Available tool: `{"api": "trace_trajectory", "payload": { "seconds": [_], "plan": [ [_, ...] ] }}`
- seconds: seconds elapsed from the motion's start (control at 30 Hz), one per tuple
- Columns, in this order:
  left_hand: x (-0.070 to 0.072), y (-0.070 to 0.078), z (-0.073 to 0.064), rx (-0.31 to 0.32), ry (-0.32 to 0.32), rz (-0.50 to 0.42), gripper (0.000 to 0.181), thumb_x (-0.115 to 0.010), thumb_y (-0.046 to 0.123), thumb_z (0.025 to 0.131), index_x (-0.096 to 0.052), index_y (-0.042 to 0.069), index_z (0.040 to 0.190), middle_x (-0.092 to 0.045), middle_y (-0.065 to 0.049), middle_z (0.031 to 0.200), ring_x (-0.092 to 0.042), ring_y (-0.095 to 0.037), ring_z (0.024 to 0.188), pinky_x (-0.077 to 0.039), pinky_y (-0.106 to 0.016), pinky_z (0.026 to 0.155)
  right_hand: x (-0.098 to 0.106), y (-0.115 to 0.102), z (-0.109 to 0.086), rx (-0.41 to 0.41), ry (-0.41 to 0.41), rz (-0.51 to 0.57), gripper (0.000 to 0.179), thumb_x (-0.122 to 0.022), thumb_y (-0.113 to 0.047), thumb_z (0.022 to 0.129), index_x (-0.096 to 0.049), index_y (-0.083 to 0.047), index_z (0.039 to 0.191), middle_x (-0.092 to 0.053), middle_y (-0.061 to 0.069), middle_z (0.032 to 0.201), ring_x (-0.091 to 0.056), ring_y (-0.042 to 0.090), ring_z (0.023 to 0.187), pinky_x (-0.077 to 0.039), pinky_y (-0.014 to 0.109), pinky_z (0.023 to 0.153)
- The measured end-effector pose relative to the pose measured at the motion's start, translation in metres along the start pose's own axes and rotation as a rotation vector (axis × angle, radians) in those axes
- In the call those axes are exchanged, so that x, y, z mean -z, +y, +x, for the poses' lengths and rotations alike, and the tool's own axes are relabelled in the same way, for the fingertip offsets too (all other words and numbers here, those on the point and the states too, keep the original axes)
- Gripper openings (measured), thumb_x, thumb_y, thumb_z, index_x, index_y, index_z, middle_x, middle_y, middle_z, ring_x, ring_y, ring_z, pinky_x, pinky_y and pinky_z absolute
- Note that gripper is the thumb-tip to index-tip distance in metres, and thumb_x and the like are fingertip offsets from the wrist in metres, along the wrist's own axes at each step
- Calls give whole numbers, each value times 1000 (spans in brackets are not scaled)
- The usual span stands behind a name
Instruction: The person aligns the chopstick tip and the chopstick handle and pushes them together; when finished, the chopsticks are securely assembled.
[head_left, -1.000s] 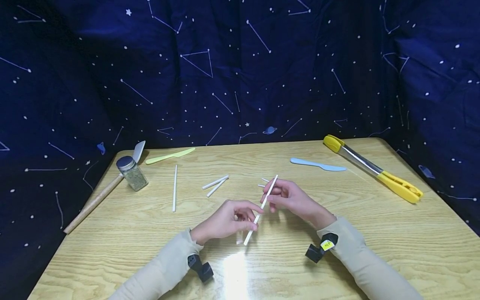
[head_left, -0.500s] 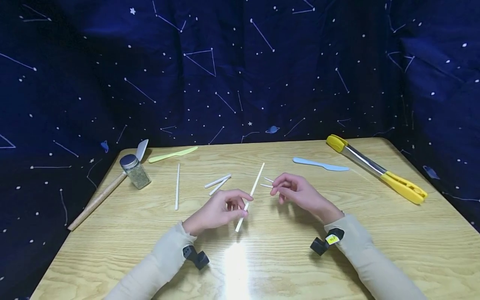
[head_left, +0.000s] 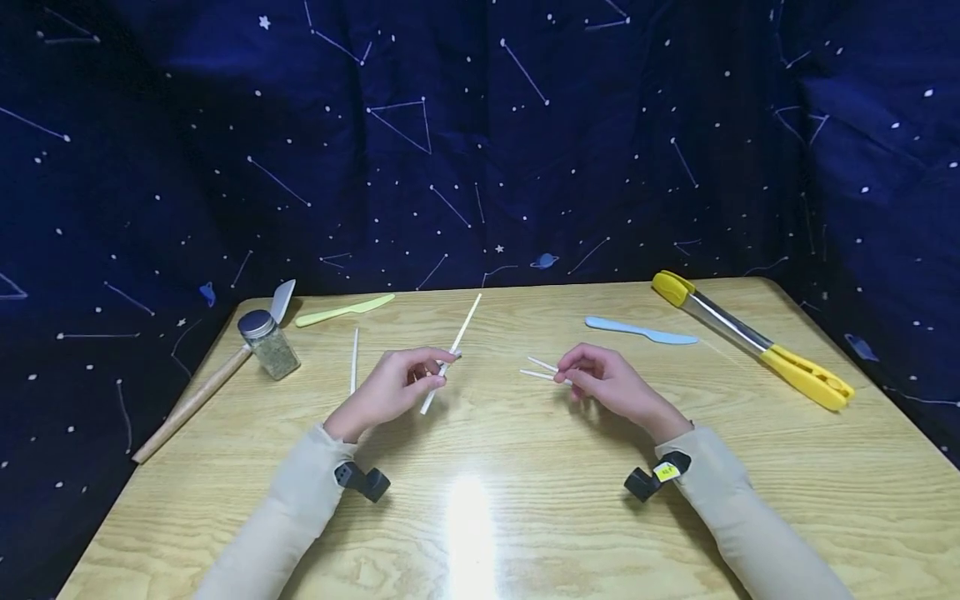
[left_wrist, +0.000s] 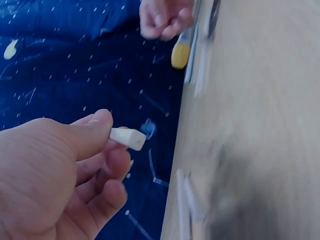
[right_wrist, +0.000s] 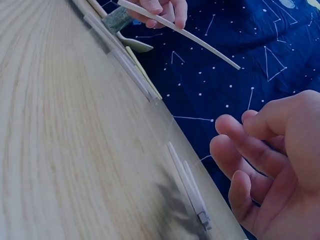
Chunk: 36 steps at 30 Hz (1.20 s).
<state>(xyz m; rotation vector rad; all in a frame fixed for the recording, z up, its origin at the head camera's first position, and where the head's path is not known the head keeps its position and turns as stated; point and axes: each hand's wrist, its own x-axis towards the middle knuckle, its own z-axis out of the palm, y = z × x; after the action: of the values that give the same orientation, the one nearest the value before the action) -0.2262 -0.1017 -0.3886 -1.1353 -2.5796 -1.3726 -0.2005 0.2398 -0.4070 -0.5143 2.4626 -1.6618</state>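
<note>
My left hand (head_left: 390, 385) pinches a slim white chopstick (head_left: 468, 321) between thumb and fingers above the table. The chopstick slants away from me, its squared end toward the camera in the left wrist view. Beneath that hand, a pair of short white sticks (left_wrist: 184, 207) appears in the left wrist view. Another white chopstick (head_left: 355, 358) lies left of the hand, its near end hidden. My right hand (head_left: 611, 383) hovers with loosely bent fingers holding nothing. Close by its fingertips, two thin white sticks (head_left: 537, 374) lie on the table, partly covered in the head view.
At the back left are a wooden-handled spatula (head_left: 197, 402), a jar (head_left: 270, 346) of dried herbs leaning on it, and a yellow-green knife (head_left: 345, 311). A blue knife (head_left: 641, 330) and yellow-tipped tongs (head_left: 750, 337) lie at the back right. A starry cloth (head_left: 480, 142) hangs behind.
My right hand has let go of the chopstick and shifted slightly right. The left hand has carried the chopstick left and farther back, over the pair of short sticks.
</note>
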Motion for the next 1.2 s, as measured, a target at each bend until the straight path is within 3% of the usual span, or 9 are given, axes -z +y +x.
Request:
{"api": "trace_trajectory", "payload": {
  "seconds": [0.23,0.37,0.53,0.8,1.0,1.2],
  "plan": [
    [21,-13,-4,154,-56,-32,31,-61,-4,90,-57,-5,120,-63,-21,83,-54,-14,52,-48,-31,40,2,7,2,33,85,-170,13,-57,-3,93,-61,1,105,-66,20,97,-54,17,63,-43,23,55],
    [30,-22,-9,218,-90,-9,34,-61,-6,89,-53,-5,122,-61,-18,83,-54,-17,49,-50,-35,40,2,11,3,46,166,-309,17,-58,0,91,-63,-2,107,-66,14,98,-54,16,66,-43,23,58],
    [38,-36,-13,250,-98,50,36,-66,-8,85,-53,-5,119,-59,-13,79,-55,-14,50,-50,-30,42,0,15,2,63,195,-436,18,-59,2,89,-63,-3,106,-65,12,98,-51,14,74,-42,24,67],
    [50,-55,-23,206,-137,133,37,-75,-3,78,-59,-4,111,-64,-7,77,-52,-10,61,-45,-22,57,-1,15,0,62,192,-446,16,-60,1,89,-62,-2,105,-64,11,97,-50,16,74,-41,25,66],
    [57,-65,-29,244,-154,205,35,-79,9,78,-65,-1,109,-61,-1,74,-51,-8,59,-44,-22,58,-2,18,0,60,181,-444,13,-60,0,90,-62,-2,103,-63,10,94,-50,14,73,-41,24,65],
    [61,-65,-31,290,-145,304,40,-82,17,76,-67,0,109,-56,1,67,-47,-10,58,-39,-24,57,0,18,0,50,187,-426,9,-61,-2,90,-63,-3,99,-60,7,87,-48,12,67,-40,24,62]
  ]
}}
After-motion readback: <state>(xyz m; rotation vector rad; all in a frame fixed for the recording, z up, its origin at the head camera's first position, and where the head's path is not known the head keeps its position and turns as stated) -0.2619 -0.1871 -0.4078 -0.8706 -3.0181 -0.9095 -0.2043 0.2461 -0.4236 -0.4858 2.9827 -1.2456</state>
